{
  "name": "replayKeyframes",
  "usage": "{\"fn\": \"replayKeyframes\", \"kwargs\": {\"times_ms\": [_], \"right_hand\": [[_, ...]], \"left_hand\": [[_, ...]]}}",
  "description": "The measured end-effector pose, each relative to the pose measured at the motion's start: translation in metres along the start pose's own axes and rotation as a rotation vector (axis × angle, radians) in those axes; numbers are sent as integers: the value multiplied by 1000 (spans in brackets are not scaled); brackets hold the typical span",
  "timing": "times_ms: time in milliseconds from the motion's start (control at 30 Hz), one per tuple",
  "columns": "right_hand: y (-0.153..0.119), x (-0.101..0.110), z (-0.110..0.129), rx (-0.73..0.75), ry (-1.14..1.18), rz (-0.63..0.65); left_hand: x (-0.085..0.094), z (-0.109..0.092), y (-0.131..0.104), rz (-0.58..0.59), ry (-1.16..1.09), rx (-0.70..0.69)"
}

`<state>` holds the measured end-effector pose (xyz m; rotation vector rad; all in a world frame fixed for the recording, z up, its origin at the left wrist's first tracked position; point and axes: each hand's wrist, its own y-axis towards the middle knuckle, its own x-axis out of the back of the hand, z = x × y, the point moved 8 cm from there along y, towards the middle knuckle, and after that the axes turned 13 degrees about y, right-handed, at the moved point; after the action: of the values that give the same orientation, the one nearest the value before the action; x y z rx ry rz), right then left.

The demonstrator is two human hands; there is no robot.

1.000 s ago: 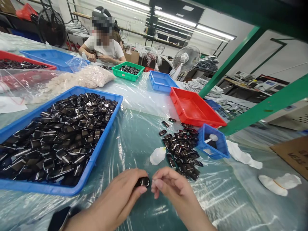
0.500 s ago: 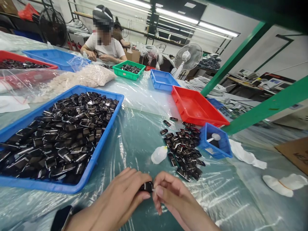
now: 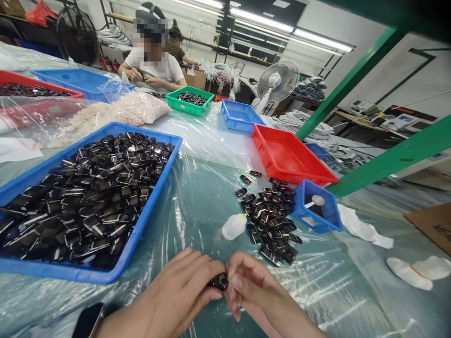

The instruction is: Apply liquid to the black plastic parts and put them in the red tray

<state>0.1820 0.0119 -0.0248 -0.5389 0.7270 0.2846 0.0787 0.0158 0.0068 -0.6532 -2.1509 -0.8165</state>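
Between the fingers and thumb of my left hand (image 3: 186, 286) is a small glossy black plastic piece (image 3: 219, 281), its end turned toward the other hand. My right hand (image 3: 252, 286) is closed in a pinch right at that end; whatever sits between its fingertips is too small and hidden to name. Just beyond the hands, a white squeeze bottle (image 3: 234, 227) with a yellowish tip lies on its side. To its right, a loose heap of similar black pieces (image 3: 271, 218) spreads over the plastic-covered table (image 3: 200, 188).
On the left stands a big blue tray (image 3: 132, 253) full of black pieces. A small blue bin (image 3: 333, 213) with a white scoop (image 3: 317, 201), a red tray (image 3: 287, 157) and a green post (image 3: 352, 84) stand right. Across the table a person (image 3: 158, 65) handles small parts.
The black piece and both hands have shifted slightly right and down, and the piece's end has turned a little more toward me. The rest stays where it was.
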Motion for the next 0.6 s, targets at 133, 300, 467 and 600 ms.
{"fn": "replayKeyframes", "kwargs": {"times_ms": [133, 300, 467, 600], "right_hand": [[0, -1, -1, -5, 2, 18], [0, 1, -1, 5, -17, 22], [1, 5, -2, 17, -38, -8], [5, 5, -8, -8, -80, -1]], "left_hand": [[6, -1, 1, -51, 0, -14], [6, -5, 4, 17, 4, -50], [8, -6, 5, -12, -11, -72], [15, -15, 6, -69, 65, -116]]}}
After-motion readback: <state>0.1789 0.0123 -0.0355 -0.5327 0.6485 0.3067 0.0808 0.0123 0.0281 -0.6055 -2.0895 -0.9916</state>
